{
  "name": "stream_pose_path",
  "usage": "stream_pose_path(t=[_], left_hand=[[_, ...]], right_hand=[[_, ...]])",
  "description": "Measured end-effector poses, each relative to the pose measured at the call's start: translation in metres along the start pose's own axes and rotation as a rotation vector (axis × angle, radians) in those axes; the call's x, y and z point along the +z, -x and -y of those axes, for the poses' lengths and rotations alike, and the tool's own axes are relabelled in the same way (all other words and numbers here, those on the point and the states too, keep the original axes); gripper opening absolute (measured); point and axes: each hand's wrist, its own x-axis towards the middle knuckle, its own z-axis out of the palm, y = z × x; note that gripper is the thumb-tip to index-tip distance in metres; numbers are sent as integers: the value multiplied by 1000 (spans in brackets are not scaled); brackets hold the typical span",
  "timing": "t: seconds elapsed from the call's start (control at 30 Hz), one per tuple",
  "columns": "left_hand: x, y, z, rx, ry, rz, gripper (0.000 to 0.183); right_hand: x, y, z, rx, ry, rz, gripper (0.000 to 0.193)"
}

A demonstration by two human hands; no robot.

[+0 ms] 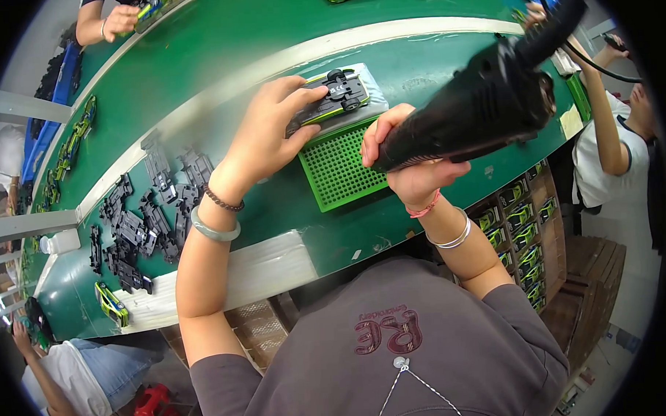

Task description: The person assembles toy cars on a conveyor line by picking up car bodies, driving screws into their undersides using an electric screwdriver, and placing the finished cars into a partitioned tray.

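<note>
A toy car [336, 96] with a black underside and yellow-green edges lies wheels-up on a pale block [375, 89]. My left hand [271, 122] reaches across its near end, thumb and fingers gripping it from both sides. In my right hand [423, 177] is a thick black corded electric screwdriver [476, 107], my fingers wrapped around its narrower end. Its tip is hidden by my hand. Below the car sits a green perforated tray [340, 197], partly covered by my right hand and the tool.
Loose black car chassis [139, 226] lie piled left of my forearm. One finished-looking toy car [112, 304] rests near the table's edge, others along the green belt [195, 44]. A crate of cars [521, 238] stands at lower right. Co-workers' arms [605, 132] flank the line.
</note>
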Motion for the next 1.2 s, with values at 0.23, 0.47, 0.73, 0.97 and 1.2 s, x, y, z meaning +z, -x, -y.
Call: stream_pose_path(t=[0.23, 0.47, 0.73, 0.97, 1.2], left_hand=[[0, 1, 1, -9, -11, 5, 47], [0, 0, -1, 29, -2, -53, 43], [-1, 0, -2, 16, 4, -7, 45], [-3, 1, 0, 20, 13, -10, 46], [0, -2, 0, 37, 36, -44, 44]], right_hand=[[1, -2, 2, -1, 44, -18, 104], [-1, -57, 48, -434, -141, 104, 101], [0, -105, 15, -317, 84, -6, 95], [-3, -106, 10, -275, 111, -11, 94], [-5, -108, -3, -293, 59, 17, 87]])
